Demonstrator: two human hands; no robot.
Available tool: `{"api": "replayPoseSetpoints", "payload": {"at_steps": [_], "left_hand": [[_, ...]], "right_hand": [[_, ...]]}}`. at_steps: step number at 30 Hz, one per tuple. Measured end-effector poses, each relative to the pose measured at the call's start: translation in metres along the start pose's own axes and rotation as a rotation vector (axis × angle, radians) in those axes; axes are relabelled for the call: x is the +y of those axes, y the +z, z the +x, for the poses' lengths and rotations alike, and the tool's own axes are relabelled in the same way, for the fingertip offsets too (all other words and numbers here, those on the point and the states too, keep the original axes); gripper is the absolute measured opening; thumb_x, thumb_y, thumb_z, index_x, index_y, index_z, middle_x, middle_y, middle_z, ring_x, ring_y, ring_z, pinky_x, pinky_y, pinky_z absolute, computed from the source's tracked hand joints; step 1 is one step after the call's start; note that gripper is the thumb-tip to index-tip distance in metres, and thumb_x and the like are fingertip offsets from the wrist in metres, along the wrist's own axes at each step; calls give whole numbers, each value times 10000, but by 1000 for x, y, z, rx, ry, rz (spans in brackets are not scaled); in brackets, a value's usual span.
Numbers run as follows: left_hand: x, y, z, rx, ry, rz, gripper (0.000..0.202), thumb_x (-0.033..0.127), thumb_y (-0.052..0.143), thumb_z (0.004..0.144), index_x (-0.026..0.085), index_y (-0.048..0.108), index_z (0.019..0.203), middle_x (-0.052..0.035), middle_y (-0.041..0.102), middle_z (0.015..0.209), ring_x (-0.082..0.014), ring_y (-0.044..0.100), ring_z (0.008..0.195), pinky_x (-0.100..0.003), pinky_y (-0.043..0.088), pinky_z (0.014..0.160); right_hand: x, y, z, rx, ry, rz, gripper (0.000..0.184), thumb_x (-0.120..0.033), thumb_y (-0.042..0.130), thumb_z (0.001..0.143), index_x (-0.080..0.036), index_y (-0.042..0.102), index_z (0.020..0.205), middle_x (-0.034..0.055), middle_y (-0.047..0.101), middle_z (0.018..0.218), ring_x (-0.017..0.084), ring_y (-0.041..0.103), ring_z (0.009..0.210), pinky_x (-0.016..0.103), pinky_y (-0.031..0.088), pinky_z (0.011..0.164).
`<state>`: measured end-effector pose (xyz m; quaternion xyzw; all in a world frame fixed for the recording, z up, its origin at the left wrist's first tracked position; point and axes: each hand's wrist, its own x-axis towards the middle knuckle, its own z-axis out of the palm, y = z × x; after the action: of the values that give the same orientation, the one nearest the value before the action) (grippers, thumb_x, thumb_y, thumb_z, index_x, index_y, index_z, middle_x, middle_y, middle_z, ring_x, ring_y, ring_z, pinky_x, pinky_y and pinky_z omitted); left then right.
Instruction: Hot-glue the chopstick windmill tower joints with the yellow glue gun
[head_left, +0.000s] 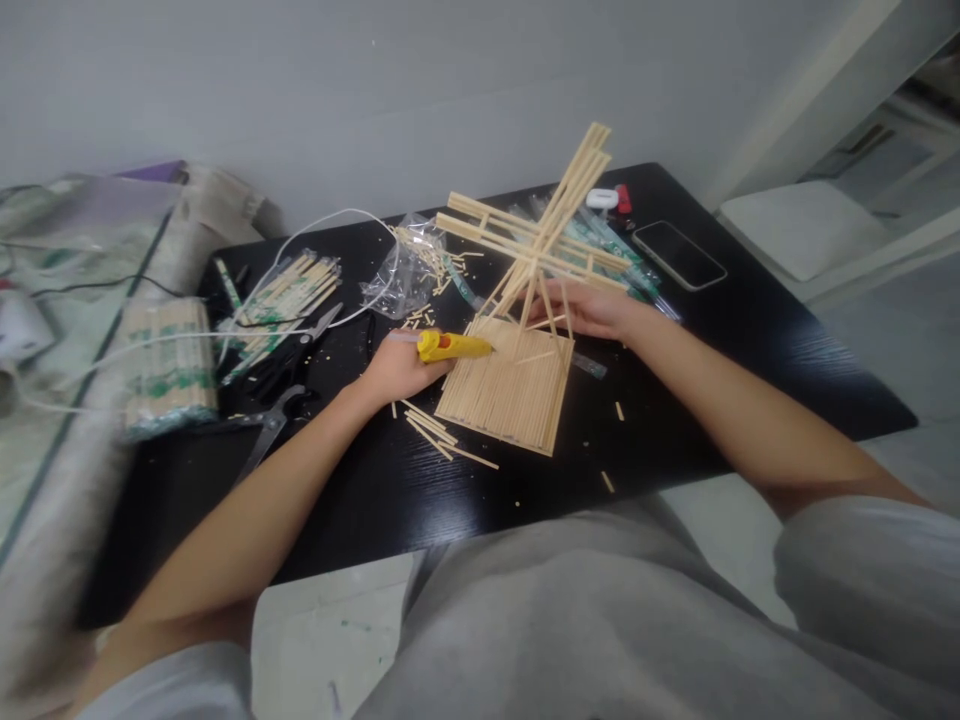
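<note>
Yellow plastic glue gun (pixel 454 346): the left hand (pixel 405 368) has its fingers wrapped round it. Its tip points at the flat base (pixel 502 410) of the stick model (pixel 534 258), mid-table. At two o'clock from the base, sticks partly hide the right hand (pixel 589 308); I can't tell if it grips. Base and big cross look made. Loose sticks (pixel 431 423) at eight o'clock aren't joined on.
</note>
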<state>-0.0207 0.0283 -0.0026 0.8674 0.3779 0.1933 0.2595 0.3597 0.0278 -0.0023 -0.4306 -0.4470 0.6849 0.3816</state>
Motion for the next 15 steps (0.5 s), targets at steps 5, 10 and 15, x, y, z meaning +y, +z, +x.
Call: {"api": "replayPoseSetpoints", "payload": {"at_steps": [5,10,15], "left_hand": [[2,-1,0,5,-7,24,205,359,792,970,233,691,845,7,685,732,-179,635,725,-325,487,727],[2,0,0,4,-11,28,187,357,802,973,224,719,870,-5,731,782,-186,666,765,-320,497,750],[0,1,0,4,-12,38,161,345,810,985,206,763,919,-19,776,845,-188,696,792,-321,526,794]], "right_hand": [[-1,1,-2,-5,-21,-18,159,-264,749,1266,-180,846,1174,92,863,975,238,868,991,478,728,1186],[-2,4,-4,21,-1,-27,125,-311,773,1259,-204,834,1240,81,847,993,274,876,1056,542,717,1211],[-5,8,-7,59,2,-26,155,-277,723,1274,-190,839,1218,91,842,984,279,880,1055,535,727,1183]]}}
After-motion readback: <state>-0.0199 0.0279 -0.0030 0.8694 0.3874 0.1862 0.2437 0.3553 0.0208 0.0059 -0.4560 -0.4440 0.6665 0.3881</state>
